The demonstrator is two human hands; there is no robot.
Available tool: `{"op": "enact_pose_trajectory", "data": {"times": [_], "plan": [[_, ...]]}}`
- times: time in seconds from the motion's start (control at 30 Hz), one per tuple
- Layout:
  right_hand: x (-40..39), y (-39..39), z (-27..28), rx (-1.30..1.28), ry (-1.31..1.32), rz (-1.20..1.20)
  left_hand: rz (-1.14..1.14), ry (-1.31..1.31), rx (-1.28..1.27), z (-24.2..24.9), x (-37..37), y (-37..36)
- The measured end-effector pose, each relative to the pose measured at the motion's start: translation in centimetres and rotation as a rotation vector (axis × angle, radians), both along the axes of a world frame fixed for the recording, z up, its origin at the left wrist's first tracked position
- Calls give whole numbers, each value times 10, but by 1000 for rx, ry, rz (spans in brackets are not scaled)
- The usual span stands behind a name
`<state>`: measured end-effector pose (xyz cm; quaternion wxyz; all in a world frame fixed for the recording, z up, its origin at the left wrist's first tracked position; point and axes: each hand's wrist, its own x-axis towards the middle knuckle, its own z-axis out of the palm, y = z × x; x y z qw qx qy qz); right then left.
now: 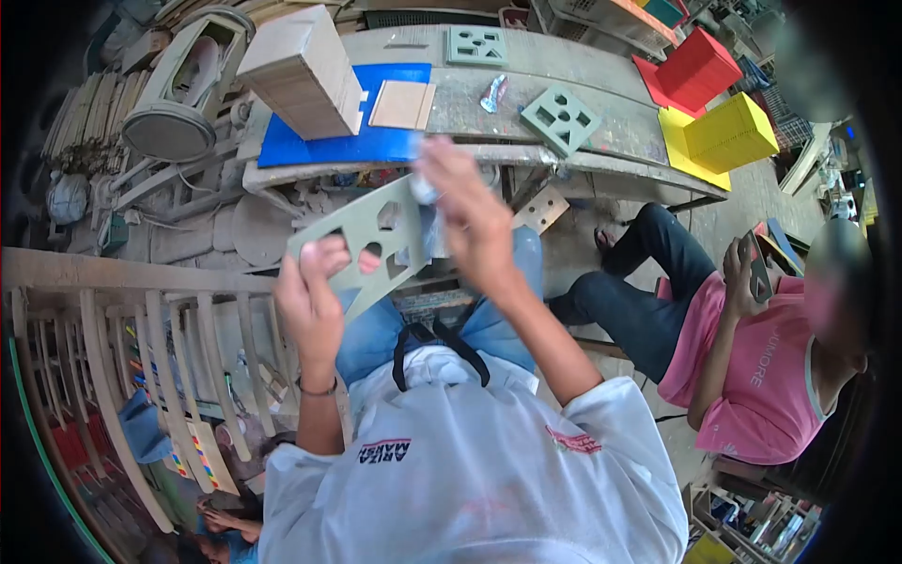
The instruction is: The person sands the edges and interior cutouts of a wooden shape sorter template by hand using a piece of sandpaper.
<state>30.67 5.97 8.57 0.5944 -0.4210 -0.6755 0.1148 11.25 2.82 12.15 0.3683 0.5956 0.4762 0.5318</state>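
A grey-green panel with cut-out shapes [406, 221] is held tilted above my lap. My left hand [315, 282] grips its left end, with fingers showing through a cut-out. At the panel's upper right edge is my right hand [465, 211], blurred, its fingers closed round something whitish that I cannot make out. On the bench ahead lie two similar green pieces, one at the back [475, 45] and one nearer the front edge [561, 120]. Between them and the wooden box [305, 80] sits a small crumpled tube [494, 94].
The wooden box and a thin wooden board [402, 104] rest on a blue sheet [291, 148]. Red [697, 70] and yellow [733, 132] boxes stand at the bench's right end. A seated person in pink [742, 376] is at right; a wooden railing [141, 277] runs at left.
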Motion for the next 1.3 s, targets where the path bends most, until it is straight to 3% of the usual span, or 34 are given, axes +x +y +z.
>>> {"op": "enact_pose_trajectory", "data": {"times": [0.07,0.13,0.2,0.23,0.27,0.33,0.4,0.47,0.5,0.6,0.67,0.73,0.8,0.9,0.97,1.0,1.07,1.13,1.3], "plan": [[-31,-25,25,86,-168,164,31,128,7,-5,2,-3],[-31,-15,4,36,-166,193,51,254,51,-5,3,6],[-2,12,-38,-41,-154,25,-42,-62,-68,-3,-1,5],[12,20,-55,-192,-295,-164,20,-141,-87,5,-4,1],[22,22,-61,-171,-160,-197,2,-131,-85,8,-4,0],[-2,7,-17,-27,-12,-78,14,-68,-21,9,7,4],[-34,-21,23,59,-112,126,-31,-22,-98,5,3,4],[-41,-17,8,42,-110,198,5,166,-5,1,2,12],[-32,-12,-5,-14,-102,102,-54,-78,-91,6,10,11],[18,21,-53,-214,-92,-134,-60,-155,-96,3,-6,6],[1,0,-4,-109,51,-67,-9,-124,-82,0,3,10],[-28,-24,29,6,-73,133,6,106,-63,-2,3,8],[-32,-17,10,15,-89,235,49,253,28,1,5,12],[22,25,-60,-180,-118,-41,-38,-79,-63,4,-4,5],[26,23,-57,-296,-98,-105,-41,91,30,7,-12,4],[21,15,-23,-240,-44,-36,-40,237,128,7,-11,5],[2,-15,34,-122,17,140,-68,270,48,9,-13,8],[-19,-31,57,21,-59,332,-98,493,324,6,-10,18],[-27,-42,62,-44,-91,462,-206,513,369,5,-21,14]]}}
